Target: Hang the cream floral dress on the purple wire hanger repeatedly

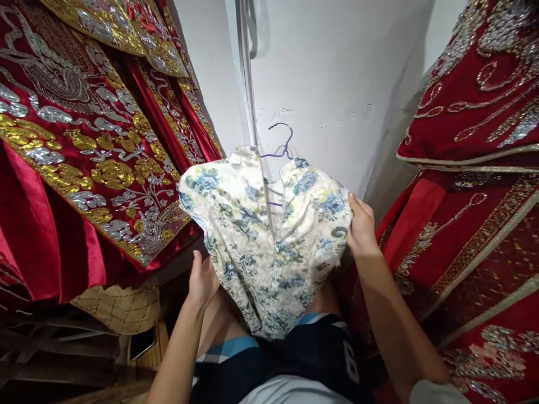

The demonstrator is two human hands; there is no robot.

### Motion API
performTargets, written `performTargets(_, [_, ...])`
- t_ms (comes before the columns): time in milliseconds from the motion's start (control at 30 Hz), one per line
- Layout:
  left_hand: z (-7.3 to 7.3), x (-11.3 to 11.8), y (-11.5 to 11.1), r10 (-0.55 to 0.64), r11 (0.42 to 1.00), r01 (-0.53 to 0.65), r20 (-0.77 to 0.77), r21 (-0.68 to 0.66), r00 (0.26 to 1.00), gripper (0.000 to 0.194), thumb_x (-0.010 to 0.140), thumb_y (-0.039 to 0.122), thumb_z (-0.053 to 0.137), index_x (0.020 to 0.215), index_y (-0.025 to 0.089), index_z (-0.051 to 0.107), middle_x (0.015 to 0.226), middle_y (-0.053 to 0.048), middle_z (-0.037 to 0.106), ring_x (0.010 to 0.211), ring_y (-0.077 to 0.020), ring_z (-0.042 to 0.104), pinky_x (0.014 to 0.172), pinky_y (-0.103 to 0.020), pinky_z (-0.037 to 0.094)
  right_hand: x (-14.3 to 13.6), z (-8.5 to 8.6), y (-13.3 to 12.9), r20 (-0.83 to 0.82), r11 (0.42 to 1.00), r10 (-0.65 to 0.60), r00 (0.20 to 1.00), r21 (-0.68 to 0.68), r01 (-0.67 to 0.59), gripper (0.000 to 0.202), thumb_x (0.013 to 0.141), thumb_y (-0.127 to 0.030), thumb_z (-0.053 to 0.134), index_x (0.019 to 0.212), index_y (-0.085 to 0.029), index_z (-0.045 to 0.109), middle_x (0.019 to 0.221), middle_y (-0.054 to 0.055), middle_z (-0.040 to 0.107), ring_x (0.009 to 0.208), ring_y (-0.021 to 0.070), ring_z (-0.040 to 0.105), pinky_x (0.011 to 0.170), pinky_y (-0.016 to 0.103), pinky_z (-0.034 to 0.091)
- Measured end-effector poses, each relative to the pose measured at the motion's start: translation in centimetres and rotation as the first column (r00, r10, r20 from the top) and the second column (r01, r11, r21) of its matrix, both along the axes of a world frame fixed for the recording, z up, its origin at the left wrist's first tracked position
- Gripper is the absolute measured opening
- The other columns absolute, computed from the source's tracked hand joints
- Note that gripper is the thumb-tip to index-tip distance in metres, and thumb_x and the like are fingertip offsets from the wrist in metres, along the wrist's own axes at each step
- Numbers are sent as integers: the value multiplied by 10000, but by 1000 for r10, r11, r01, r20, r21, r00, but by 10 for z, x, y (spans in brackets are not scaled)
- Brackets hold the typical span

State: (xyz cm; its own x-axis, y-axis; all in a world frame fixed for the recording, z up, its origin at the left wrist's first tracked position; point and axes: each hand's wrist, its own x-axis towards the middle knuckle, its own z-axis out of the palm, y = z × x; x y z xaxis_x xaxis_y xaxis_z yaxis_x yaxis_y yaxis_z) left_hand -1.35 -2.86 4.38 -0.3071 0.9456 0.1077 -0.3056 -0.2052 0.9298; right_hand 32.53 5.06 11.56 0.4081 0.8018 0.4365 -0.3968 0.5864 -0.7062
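Note:
A white garment with blue and green flowers [252, 241] is on a purple hanger [287, 147] in front of me, its hook pointing up and its front neckline parted. My right hand [361, 223] pinches the garment's shoulder edge on the right, thumb on top. At the garment's left side is my left hand [202, 281], thumb raised apart; its other fingers are hidden behind the cloth, so its grip cannot be made out. The lower part of the garment hangs over my lap.
Red garments with gold and silver sequins [113, 174] hang at the left, more red beaded ones [475, 112] at the right. A white wall [328, 67] stands ahead. A phone [142, 343] lies on a wooden surface at lower left.

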Motion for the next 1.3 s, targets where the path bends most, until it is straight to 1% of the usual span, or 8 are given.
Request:
performTargets(267, [-63, 30, -18, 126, 986, -141, -153, -92, 980, 512, 633, 405, 868, 1074, 193, 715, 1222, -124, 714, 1319, -362, 554, 1162, -479, 389, -27, -28, -10, 153, 990, 130, 980, -69, -121, 398, 792, -585, 717, 856, -198, 653, 801, 32, 691, 846, 213, 679, 746, 325, 560])
performTargets(500, [-75, 41, -52, 106, 964, -127, -101, -232, 989, 509, 639, 372, 872, 1085, 176, 725, 1186, -142, 729, 1275, -386, 588, 1092, -507, 472, -6, -76, -21, 411, 943, -280, 868, -50, 328, 427, 913, -587, 550, 749, -197, 604, 683, -7, 545, 693, 157, 535, 666, 270, 460])
performTargets(700, [-81, 49, -58, 91, 975, -115, -130, -189, 987, 559, 649, 383, 869, 1150, 196, 707, 1223, -124, 713, 1332, -359, 544, 1152, -482, 407, -55, -124, -58, 302, 773, -544, 783, -183, 608, 321, 940, -455, 498, 1113, -215, 624, 1100, 93, 651, 983, 218, 607, 837, 327, 478])
performTargets(833, [-92, 69, -56, 63, 987, -79, -114, -138, 991, 632, 662, 437, 850, 1210, 179, 671, 1276, -136, 684, 1328, -322, 552, 1166, -443, 378, -89, -129, -75, 540, 942, 168, 824, -333, 26, 320, 947, -497, 488, 806, -223, 573, 715, 18, 601, 660, 182, 558, 655, 307, 438])
performTargets(900, [-94, 75, -56, 72, 990, -86, -118, -111, 990, 643, 667, 446, 843, 1221, 177, 657, 1282, -136, 678, 1321, -313, 556, 1163, -435, 378, -102, -123, -77, 587, 845, 523, 618, -452, -286, 359, 951, -516, 495, 742, -226, 517, 606, -17, 559, 573, 162, 521, 595, 290, 397])
performTargets(1067, [-93, 72, -61, 233, 948, -272, -222, -165, 947, 598, 699, 457, 810, 1188, 173, 616, 1245, -164, 665, 1260, -351, 585, 1106, -477, 433, -113, -109, -84, 583, 839, 540, 607, -428, -335, 411, 965, -481, 478, 652, -220, 426, 544, -46, 461, 536, 126, 426, 573, 269, 331])
performTargets(1167, [-89, 73, -64, 583, 798, -588, -413, 130, 700, 682, 743, 417, 783, 1309, 191, 476, 1410, -199, 495, 1342, -346, 491, 1126, -474, 401, -111, -105, -90, 458, 792, 602, 654, -444, -418, 363, 941, -450, 492, 674, -208, 540, 540, -30, 508, 525, 129, 433, 554, 267, 332])
performTargets(1300, [-81, 89, -54, 576, 816, -364, -589, 449, 567, 472, 786, 272, 724, 1211, 219, 525, 1239, -142, 557, 1253, -294, 522, 1081, -417, 415, -113, -98, -96, 352, 693, 712, 608, -496, -524, 257, 870, -348, 536, 697, -185, 636, 495, -15, 564, 461, 118, 427, 502, 255, 314])
